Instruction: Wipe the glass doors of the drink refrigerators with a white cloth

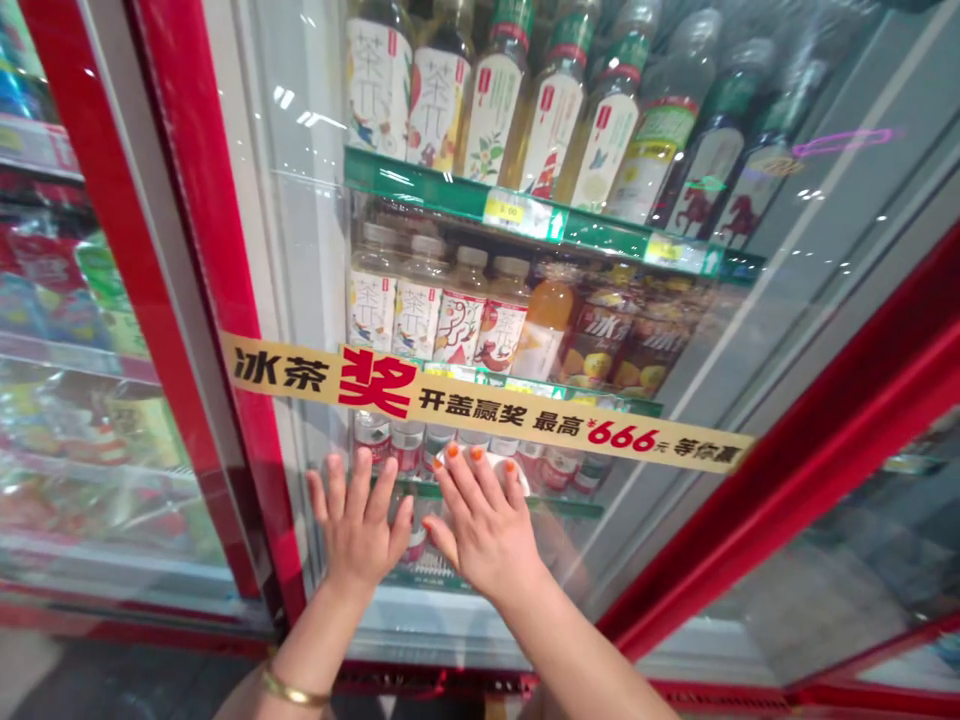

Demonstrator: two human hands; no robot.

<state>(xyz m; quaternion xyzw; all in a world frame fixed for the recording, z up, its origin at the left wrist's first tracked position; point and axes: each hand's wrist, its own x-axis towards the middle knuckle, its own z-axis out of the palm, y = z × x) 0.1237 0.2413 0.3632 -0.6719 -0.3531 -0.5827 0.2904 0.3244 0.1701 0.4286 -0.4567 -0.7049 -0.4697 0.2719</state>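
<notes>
My left hand (358,525) lies flat against the glass door (292,250) of a drinks fridge, fingers spread. Beside it, my right hand (487,525) is also flat there, with fingers stretched out. Something white (519,472) shows behind the right fingertips, mostly covered; I cannot tell whether it is a tissue or part of the goods inside. Just above both hands, a yellow banner (487,405) with black and red lettering runs across the door. Behind the glass stand small bottles (373,440), partly hidden by the hands and the banner.
Tea bottles (379,85) fill the upper shelf, and shorter bottles (457,310) stand on the one below. Green shelf edges (600,230) carry price tags. Red frames (780,440) border the door. At the left, another cabinet holds packaged goods (52,270).
</notes>
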